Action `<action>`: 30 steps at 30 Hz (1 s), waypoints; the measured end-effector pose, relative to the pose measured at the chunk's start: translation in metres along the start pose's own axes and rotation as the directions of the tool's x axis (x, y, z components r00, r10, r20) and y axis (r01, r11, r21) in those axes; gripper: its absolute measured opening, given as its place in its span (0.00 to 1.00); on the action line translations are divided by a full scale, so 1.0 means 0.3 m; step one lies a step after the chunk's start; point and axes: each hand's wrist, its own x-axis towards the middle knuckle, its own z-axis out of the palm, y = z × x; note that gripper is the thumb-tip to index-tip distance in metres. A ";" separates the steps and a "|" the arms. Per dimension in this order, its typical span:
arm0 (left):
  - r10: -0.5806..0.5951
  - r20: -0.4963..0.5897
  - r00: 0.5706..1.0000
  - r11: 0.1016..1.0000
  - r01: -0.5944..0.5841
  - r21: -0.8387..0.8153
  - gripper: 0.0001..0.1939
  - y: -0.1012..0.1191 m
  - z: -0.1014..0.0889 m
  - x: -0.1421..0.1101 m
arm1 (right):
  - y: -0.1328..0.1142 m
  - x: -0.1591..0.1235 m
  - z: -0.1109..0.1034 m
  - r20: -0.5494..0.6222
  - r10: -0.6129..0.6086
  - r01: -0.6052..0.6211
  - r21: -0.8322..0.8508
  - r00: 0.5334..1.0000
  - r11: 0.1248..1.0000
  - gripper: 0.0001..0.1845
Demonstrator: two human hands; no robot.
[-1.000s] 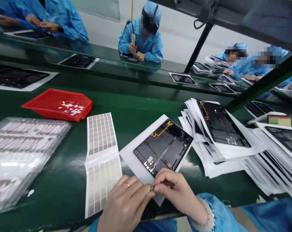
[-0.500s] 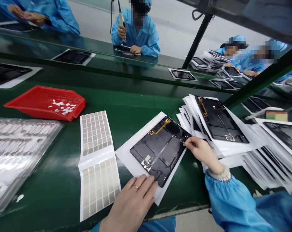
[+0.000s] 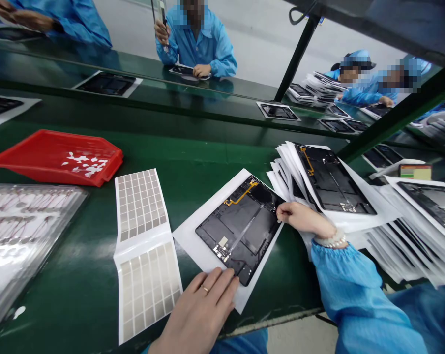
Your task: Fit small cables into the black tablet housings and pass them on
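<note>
A black tablet back housing (image 3: 240,231) with an orange flex cable (image 3: 242,195) lies at a slant on a white paper sheet (image 3: 191,233), its inside facing up. My left hand (image 3: 202,309) rests flat on the near corner of the sheet, fingers stretched out, their tips by the housing's lower edge. At the housing's right edge, the fingers of my right hand (image 3: 299,216) are pinched together; anything between them is hidden. Left of the sheet is a folded strip of grey square stickers (image 3: 143,206), its lower half (image 3: 148,290) reaching toward the table's front edge.
A red bin (image 3: 60,152) with small white pieces stands at the left, behind a clear tray (image 3: 30,231) of wired round parts. Stacked housings between paper sheets (image 3: 340,182) lie at the right. Co-workers in blue (image 3: 203,42) sit across the green table (image 3: 192,152); a dark post (image 3: 298,56) rises behind.
The view has shifted slightly. My right hand's fingers have drawn closer together at the housing's right edge, and the wrist has turned a little. My left hand stays in place.
</note>
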 end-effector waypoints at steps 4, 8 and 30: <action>0.005 0.020 1.000 1.000 -0.005 -0.006 0.19 -0.003 -0.005 0.002 | 0.001 -0.005 0.005 0.020 0.006 -0.006 -0.029 1.000 1.000 0.07; 0.008 0.023 1.000 1.000 -0.007 -0.002 0.21 -0.004 -0.014 0.009 | -0.009 -0.007 0.015 -0.004 0.059 -0.059 -0.125 0.998 0.990 0.08; 0.064 0.095 0.993 0.998 -0.066 0.015 0.18 -0.009 0.003 -0.025 | -0.093 0.120 0.085 -0.479 0.156 -0.366 -0.386 0.864 0.847 0.18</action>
